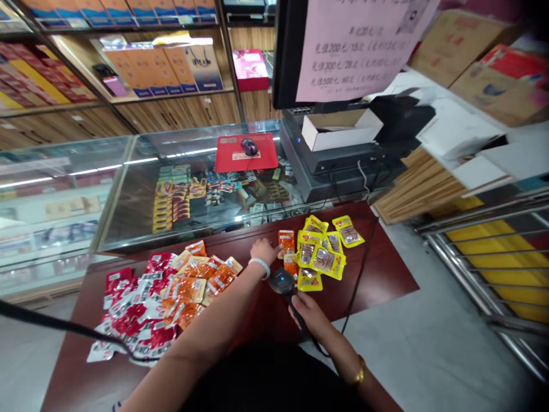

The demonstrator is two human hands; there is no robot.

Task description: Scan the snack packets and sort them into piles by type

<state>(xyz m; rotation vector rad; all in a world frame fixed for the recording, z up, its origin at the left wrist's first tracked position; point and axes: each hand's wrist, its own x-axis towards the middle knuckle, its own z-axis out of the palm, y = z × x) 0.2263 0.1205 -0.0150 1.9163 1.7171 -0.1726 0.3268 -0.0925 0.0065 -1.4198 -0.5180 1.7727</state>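
A plain black garment (274, 380) covers the torso, its details too dark to tell. Ahead of the garment, a slim, rounded bangle (261, 263) (pale, almost white) rings the wrist of the left hand (263, 250); to the garment's right, a shiny gold-coloured bracelet (361, 370) circles the bare right forearm (343, 347).

There were one scanner (282, 280), one mouse (249, 147), one red mat (226, 159), one monitor (288, 57), one pink sheet (360, 54) and at least six yellow packets (326, 259); red packets (131, 319) and orange packets (189, 289) overlapped beyond counting.
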